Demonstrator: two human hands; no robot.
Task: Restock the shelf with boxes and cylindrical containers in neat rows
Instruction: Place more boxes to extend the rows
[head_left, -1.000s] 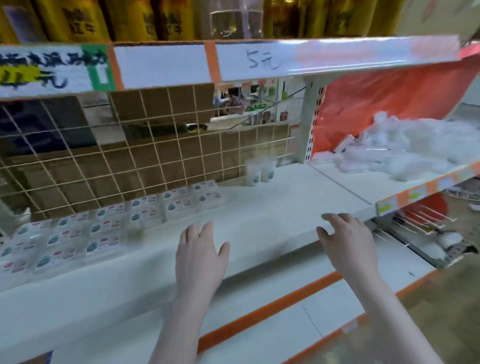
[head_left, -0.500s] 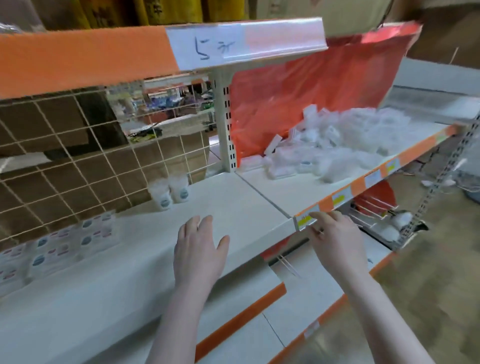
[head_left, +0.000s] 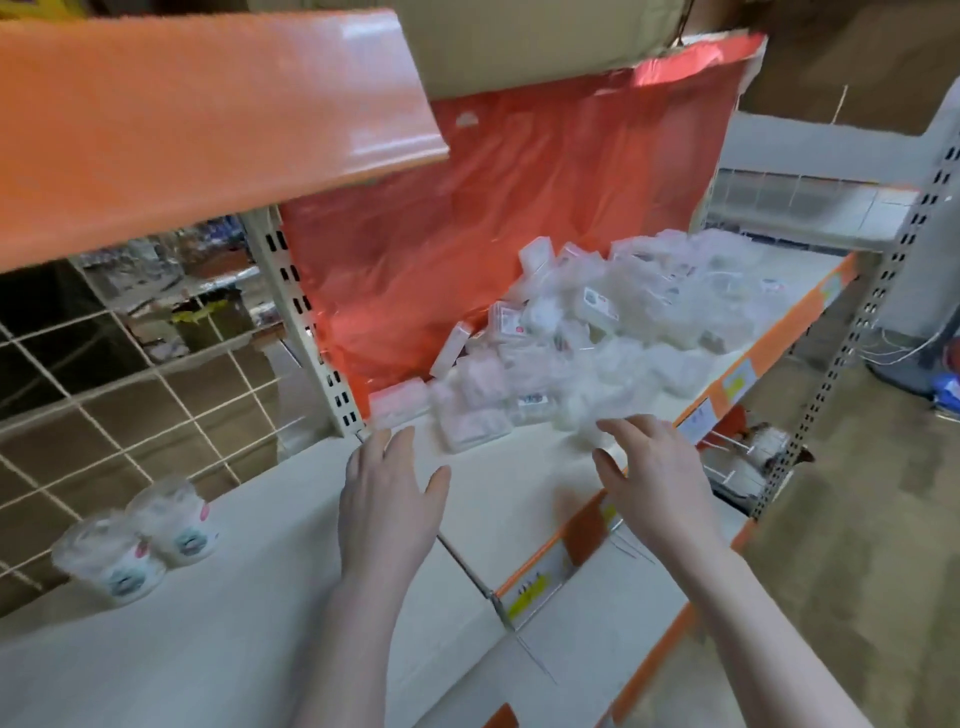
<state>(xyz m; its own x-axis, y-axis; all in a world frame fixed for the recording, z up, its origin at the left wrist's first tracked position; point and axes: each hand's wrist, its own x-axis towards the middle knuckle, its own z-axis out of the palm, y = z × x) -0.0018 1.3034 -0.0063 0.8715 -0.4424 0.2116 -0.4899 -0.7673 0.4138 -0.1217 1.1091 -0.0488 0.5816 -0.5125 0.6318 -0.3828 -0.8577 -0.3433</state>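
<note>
Pile of small clear plastic boxes (head_left: 597, 332) lies heaped on the white shelf (head_left: 519, 499) against the red plastic sheet (head_left: 519, 208), straight ahead of and just beyond both hands. Right hand (head_left: 657, 473) is nearer: its fingers (head_left: 621, 423) are spread and relaxed, holding nothing, tips at the front edge of the heap, possibly touching the wrapping, cannot tell. Left hand (head_left: 387, 499) hovers flat over bare shelf, fingers straight and released, with the closest box (head_left: 470, 423) just ahead and to its right. Heap's long axis runs from near-left to far-right along the shelf, roughly parallel to the orange price rail (head_left: 727, 395). Two cylindrical containers (head_left: 140, 540) stand upright, side by side and touching, on the left shelf section near the wire grid (head_left: 130, 374), well apart from both hands. Versus half a second ago: view has swung right, so the heap now sits centre frame and much closer; right hand has moved from the rail edge up over the shelf toward the boxes; left hand has shifted right past the upright post (head_left: 301, 322). Likely next step is a grab of boxes from the heap's near edge, right hand first.
</note>
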